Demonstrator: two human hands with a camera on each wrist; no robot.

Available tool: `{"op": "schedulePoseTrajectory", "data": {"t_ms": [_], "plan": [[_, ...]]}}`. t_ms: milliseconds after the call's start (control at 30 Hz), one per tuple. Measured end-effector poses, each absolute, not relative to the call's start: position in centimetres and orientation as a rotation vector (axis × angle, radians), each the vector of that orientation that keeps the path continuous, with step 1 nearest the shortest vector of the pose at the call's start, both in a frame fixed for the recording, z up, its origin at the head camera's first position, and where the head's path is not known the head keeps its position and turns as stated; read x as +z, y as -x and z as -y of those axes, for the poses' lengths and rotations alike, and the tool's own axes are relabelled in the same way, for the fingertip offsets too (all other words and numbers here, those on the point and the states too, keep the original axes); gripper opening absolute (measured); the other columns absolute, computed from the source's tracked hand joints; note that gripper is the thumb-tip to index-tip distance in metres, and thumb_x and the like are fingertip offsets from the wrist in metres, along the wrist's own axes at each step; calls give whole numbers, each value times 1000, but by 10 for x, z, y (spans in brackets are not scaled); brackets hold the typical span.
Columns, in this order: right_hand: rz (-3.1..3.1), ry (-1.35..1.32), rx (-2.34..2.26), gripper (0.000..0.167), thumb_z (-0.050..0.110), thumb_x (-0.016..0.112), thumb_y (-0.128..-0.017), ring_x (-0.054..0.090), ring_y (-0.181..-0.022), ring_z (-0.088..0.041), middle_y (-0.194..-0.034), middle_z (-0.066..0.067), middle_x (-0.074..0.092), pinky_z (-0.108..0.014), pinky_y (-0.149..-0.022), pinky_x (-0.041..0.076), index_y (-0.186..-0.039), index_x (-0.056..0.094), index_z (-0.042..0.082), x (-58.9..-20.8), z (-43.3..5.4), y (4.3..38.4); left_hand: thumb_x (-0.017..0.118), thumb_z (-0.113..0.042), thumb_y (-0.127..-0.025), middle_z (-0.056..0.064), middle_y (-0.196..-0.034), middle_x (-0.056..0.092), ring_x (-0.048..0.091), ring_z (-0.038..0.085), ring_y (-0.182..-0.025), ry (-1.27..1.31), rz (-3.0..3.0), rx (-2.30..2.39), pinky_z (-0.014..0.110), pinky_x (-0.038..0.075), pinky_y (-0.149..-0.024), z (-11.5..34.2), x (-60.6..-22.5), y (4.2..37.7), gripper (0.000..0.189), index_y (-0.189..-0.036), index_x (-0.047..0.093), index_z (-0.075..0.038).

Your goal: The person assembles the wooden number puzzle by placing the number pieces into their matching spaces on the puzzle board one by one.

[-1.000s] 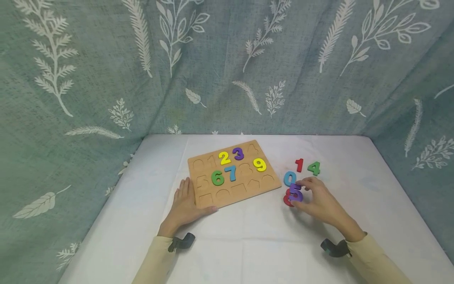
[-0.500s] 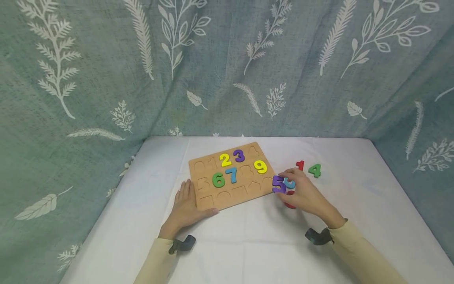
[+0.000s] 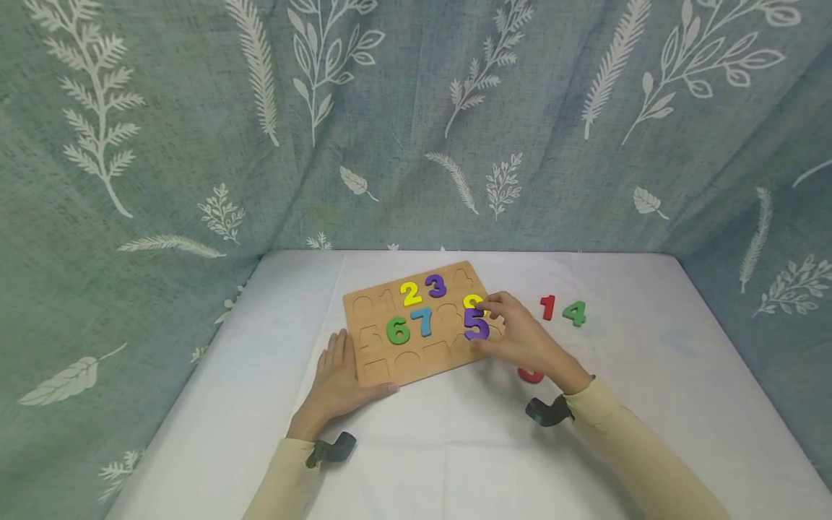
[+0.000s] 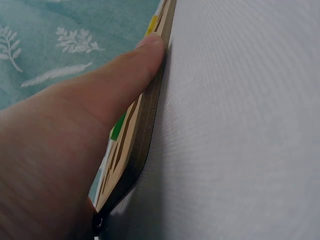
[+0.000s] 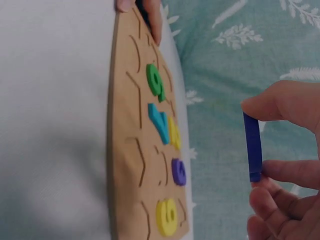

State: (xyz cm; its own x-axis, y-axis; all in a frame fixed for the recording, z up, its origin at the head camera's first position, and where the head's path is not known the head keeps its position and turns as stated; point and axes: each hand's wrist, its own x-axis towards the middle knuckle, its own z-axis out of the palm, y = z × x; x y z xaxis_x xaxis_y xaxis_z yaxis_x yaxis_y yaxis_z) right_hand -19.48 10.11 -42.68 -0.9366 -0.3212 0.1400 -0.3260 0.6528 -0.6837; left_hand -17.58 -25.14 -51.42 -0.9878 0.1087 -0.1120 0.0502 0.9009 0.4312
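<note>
My right hand [image 3: 525, 345] pinches a purple number 5 [image 3: 477, 326] between thumb and fingers, above the right part of a wooden number puzzle board [image 3: 419, 373]. In the right wrist view the 5 [image 5: 253, 147] shows edge-on, held apart from the board. The 5 and fingers partly cover the yellow 9 [image 3: 472, 300] in the head view. My left hand [image 3: 338, 379] rests at the board's near left corner, fingers straight along the left side, thumb [image 4: 145, 57] on the front edge. On the board lie a yellow 2 [image 3: 411, 295], purple 3 [image 3: 435, 287], green 6 [image 3: 398, 331] and blue 7 [image 3: 422, 321].
Right of the board, a red 1 [image 3: 548, 308] and a green 4 [image 3: 575, 313] lie on the white cloth [image 3: 448, 462]. A red piece [image 3: 531, 376] shows partly below my right hand; the blue 0 is hidden. A patterned curtain [image 3: 403, 130] encloses the table's back and sides.
My right hand has carried the purple 5 leftward from beside the blue 0 and red 8 to above the board's right part. The left hand stays at the board.
</note>
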Motion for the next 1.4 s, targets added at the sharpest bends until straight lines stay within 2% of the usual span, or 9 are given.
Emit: {"op": "schedulePoseTrajectory", "data": {"t_ms": [300, 533, 833, 1067, 1167, 1400], "plan": [[2819, -629, 1300, 63, 23, 84, -83, 57, -127, -35, -139, -8, 56, -56, -105, 55, -140, 63, 5, -423, -78, 212, 70, -86, -71, 25, -174, -7, -8, 42, -162, -110, -2925, 661, 63, 4, -131, 251, -514, 177, 149, -164, -5, 3], [2801, -701, 1318, 64, 19, 82, -83, 55, -123, -30, -139, -8, 56, -52, -100, 55, -141, 62, 3, -425, -61, 226, 71, -85, -71, 25, -174, -7, -7, 42, -162, -111, -2923, 664, 63, 5, -131, 251, -514, 175, 148, -164, -4, 3], [2731, -827, 1357, 65, 19, 83, -83, 56, -118, -32, -136, -11, 56, -52, -98, 55, -141, 61, 1, -431, -42, 238, 68, -87, -72, 25, -173, -6, -7, 43, -162, -123, -2935, 639, 63, 4, -131, 251, -515, 176, 148, -164, -4, 3], [2767, -867, 1337, 58, 20, 84, -85, 57, -125, -35, -144, -14, 53, -51, -103, 55, -137, 64, 5, -436, -24, 243, 68, -86, -72, 27, -173, -4, -6, 45, -162, -150, -2945, 639, 65, 6, -130, 253, -515, 175, 147, -163, -2, 6], [2774, -874, 1322, 60, 20, 83, -85, 59, -125, -35, -144, -14, 53, -48, -102, 56, -139, 63, 4, -439, -16, 245, 68, -86, -72, 28, -173, -3, -5, 46, -162, -161, -2950, 640, 66, 7, -129, 253, -515, 176, 148, -163, -2, 7], [2828, -912, 1265, 66, 27, 82, -88, 55, -137, -31, -152, -10, 49, -44, -106, 55, -147, 58, 9, -444, 1, 249, 66, -89, -71, 27, -173, -5, -6, 44, -162, -163, -2945, 617, 66, 8, -130, 253, -516, 176, 149, -163, -2, 6]]}}
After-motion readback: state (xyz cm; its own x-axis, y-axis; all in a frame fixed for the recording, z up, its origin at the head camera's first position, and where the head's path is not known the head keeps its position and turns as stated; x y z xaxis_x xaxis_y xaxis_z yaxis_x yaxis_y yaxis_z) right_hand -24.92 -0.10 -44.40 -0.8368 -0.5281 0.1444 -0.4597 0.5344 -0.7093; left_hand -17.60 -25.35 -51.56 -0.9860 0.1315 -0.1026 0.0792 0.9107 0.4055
